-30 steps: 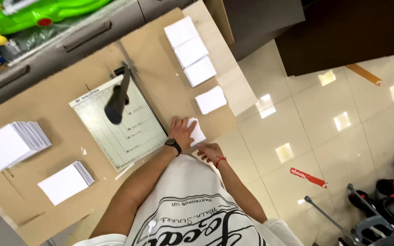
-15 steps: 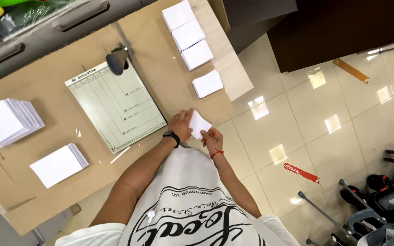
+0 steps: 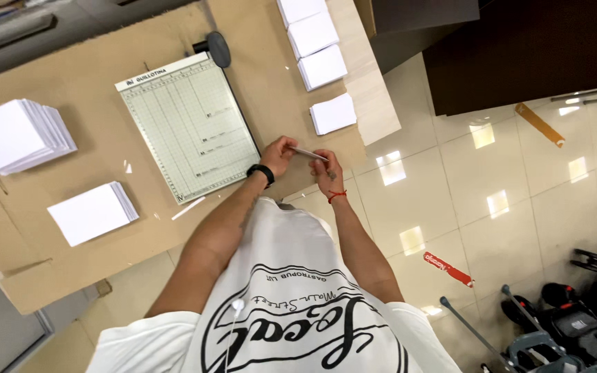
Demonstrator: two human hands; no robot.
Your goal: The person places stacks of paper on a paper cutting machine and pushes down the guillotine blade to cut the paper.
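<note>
We see a shiny cream tile floor (image 3: pixel 519 200) with bright squares of light on it. A brown cardboard sheet (image 3: pixel 91 262) covers the table. A dark wooden cabinet (image 3: pixel 519 48) stands at the top right

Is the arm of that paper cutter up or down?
Down. The blade arm lies flat along the right edge of the green cutter board, with its round dark handle at the far end.

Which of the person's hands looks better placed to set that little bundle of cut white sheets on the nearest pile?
Probably the right hand: both hands pinch the thin sheets, but it lies nearer the closest white stack. The left hand sits by the paper cutter.
</note>
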